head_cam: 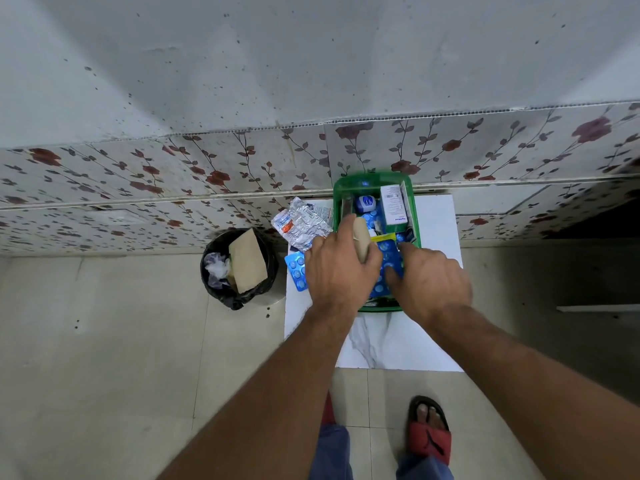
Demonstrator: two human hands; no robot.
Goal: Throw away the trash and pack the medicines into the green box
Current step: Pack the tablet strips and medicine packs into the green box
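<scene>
The green box [374, 180] stands on a small white table [436, 223] by the wall. Inside it lie a white carton [393, 202], a small blue jar [366, 203] and blue blister strips [388, 251]. My left hand [337, 268] is over the box's left edge, shut on a beige roll [361, 237]. My right hand [429, 278] reaches into the box's near end, its fingers pressing on the blue blister strips. Silver blister packs [299, 223] and a blue blister strip [296, 270] lie on the table left of the box.
A black-lined trash bin [239, 299] stands on the floor left of the table, holding a brown paper bag [246, 259] and crumpled plastic. A floral-tiled wall [138, 188] runs behind. My feet [429, 427] in red sandals are below the table.
</scene>
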